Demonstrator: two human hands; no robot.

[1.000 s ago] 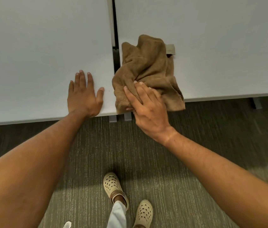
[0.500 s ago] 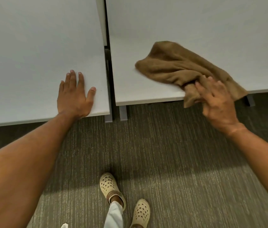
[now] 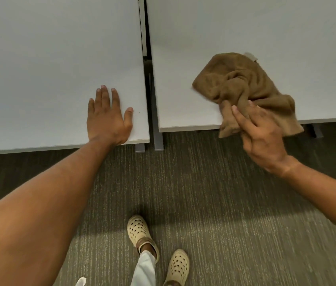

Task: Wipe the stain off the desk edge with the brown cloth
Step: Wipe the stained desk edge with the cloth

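A crumpled brown cloth (image 3: 243,83) lies on the right white desk (image 3: 183,108), and its near part hangs over the desk's front edge (image 3: 187,128). My right hand (image 3: 260,135) grips that hanging part, fingers bunched into the fabric at the edge. My left hand (image 3: 107,118) rests flat with fingers spread on the left white desk (image 3: 49,69), near its front right corner. I see no clear stain on the edge; a tiny dark speck (image 3: 139,112) sits on the left desk beside my thumb.
A narrow dark gap (image 3: 149,85) runs between the two desks, with grey desk legs (image 3: 159,141) below it. Grey carpet (image 3: 204,193) covers the floor. My feet in cream clogs (image 3: 138,232) stand under the front edge.
My right hand dragged the cloth from the gap rightwards along the right desk's front edge, then back a little to the left while the cloth bunched up. My left hand stayed flat.
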